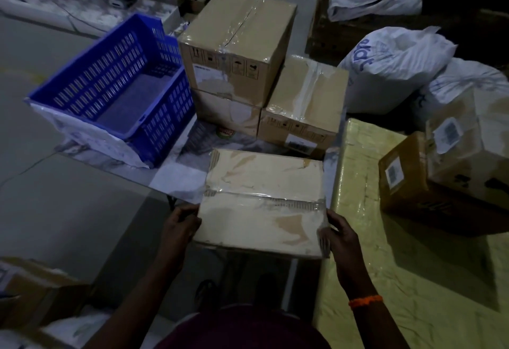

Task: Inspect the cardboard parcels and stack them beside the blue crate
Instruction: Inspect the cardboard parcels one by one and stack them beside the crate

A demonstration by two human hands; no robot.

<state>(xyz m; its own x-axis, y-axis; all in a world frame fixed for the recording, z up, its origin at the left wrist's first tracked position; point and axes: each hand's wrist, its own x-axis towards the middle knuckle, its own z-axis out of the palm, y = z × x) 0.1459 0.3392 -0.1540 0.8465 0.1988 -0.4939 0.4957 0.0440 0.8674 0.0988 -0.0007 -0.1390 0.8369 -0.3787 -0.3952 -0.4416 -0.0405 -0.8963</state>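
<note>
Both arms reach forward, the left hand (180,226) and right hand (340,234) gripping the side edges of a taped parcel (261,205), with bare floor at 12 o'clock before the stacked parcels (234,54) beside the blue crate (115,87) at 10 o'clock

Blue slotted crate (110,84), tan taped parcels (264,200), yellow wrapped bundle (385,280), orange wristband (365,301), seemingly white sacks (396,70).
</note>
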